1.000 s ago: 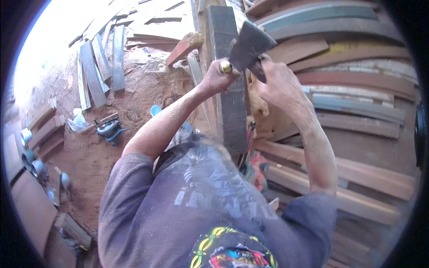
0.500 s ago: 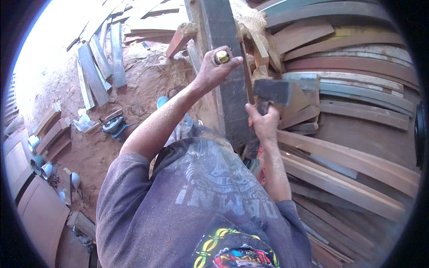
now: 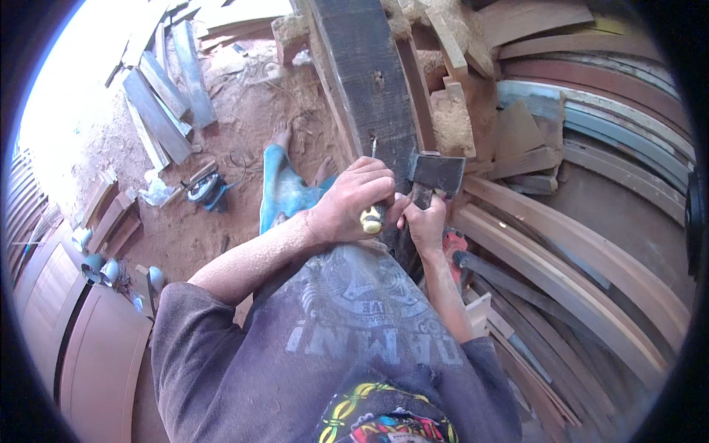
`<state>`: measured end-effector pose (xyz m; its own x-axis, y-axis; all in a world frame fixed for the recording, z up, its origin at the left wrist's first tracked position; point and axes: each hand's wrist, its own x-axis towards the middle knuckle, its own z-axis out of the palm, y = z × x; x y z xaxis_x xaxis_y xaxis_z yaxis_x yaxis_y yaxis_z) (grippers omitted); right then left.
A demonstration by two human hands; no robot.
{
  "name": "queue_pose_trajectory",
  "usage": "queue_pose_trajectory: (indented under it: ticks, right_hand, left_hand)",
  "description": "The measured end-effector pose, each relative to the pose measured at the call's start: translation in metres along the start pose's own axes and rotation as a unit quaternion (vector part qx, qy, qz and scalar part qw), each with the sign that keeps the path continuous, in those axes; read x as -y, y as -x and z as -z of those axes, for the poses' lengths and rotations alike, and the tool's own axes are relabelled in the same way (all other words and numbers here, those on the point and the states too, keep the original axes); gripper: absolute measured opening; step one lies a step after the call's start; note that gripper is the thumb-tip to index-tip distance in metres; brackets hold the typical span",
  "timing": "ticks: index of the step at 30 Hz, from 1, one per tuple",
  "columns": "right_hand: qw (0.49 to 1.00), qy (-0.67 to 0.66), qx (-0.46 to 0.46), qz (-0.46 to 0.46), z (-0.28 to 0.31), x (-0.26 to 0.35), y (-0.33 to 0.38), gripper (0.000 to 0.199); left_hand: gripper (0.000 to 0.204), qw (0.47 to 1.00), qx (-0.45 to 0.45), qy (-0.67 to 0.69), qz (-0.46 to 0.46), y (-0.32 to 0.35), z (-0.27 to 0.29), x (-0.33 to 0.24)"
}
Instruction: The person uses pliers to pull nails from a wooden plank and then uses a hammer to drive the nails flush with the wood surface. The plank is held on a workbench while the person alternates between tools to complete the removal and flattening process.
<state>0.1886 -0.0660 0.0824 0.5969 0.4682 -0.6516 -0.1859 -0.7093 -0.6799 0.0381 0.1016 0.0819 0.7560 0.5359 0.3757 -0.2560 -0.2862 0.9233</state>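
A long dark wooden beam [image 3: 362, 63] runs away from me, with small holes in its top face. Over its near part, my left hand [image 3: 354, 193] is closed round what looks like a screwdriver [image 3: 372, 220] with a yellow-and-black handle. Its thin metal shaft points away from me, the tip at a hole in the beam. My right hand [image 3: 427, 221] grips a hatchet [image 3: 437, 172] close under its dark, broad head, just right of the beam. The hatchet's lower handle is mostly hidden. My two hands are almost touching.
Stacked boards [image 3: 613, 125] fill the right side, with long planks [image 3: 561, 258] nearer me. A red tool [image 3: 454, 251] lies beside my right forearm. On the left are loose boards [image 3: 155, 114], a blue-and-black power tool [image 3: 209, 190] and door panels [image 3: 103, 362] on sawdust-covered ground.
My left hand has drawn nearer to me with the screwdriver, whose shaft now shows against the beam. The hatchet stays in my right hand, which has shifted slightly nearer. The view has moved.
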Motion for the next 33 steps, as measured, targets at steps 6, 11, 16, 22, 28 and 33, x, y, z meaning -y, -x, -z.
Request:
queue_pose_trajectory:
  ticks: [6, 11, 16, 22, 28, 33]
  right_hand:
    - [0.998, -0.035, -0.013, -0.041, -0.001, 0.0, 0.004, 0.023]
    - [0.999, -0.036, -0.023, -0.029, -0.005, 0.006, 0.0, 0.024]
    - [0.997, -0.057, -0.028, -0.037, -0.005, -0.003, 0.003, 0.024]
    - [0.998, -0.054, -0.013, -0.011, -0.003, -0.012, 0.002, 0.023]
    - [0.999, -0.042, 0.0, 0.005, -0.001, -0.011, -0.002, 0.022]
    - [0.999, -0.034, 0.008, 0.008, 0.002, -0.014, -0.004, 0.023]
  left_hand:
    - [0.034, 0.988, -0.056, 0.08, 0.116, -0.014, 0.031, 0.013]
    - [0.037, 0.89, -0.22, 0.248, 0.313, -0.095, 0.051, 0.069]
    - [0.036, 0.894, -0.212, 0.284, 0.274, -0.128, 0.05, 0.045]
    - [0.032, 0.91, -0.214, 0.311, 0.171, -0.101, 0.076, 0.004]
    - [0.033, 0.888, -0.264, 0.33, 0.183, -0.061, 0.056, 0.023]
    - [0.035, 0.902, -0.267, 0.305, 0.15, -0.055, 0.043, 0.038]
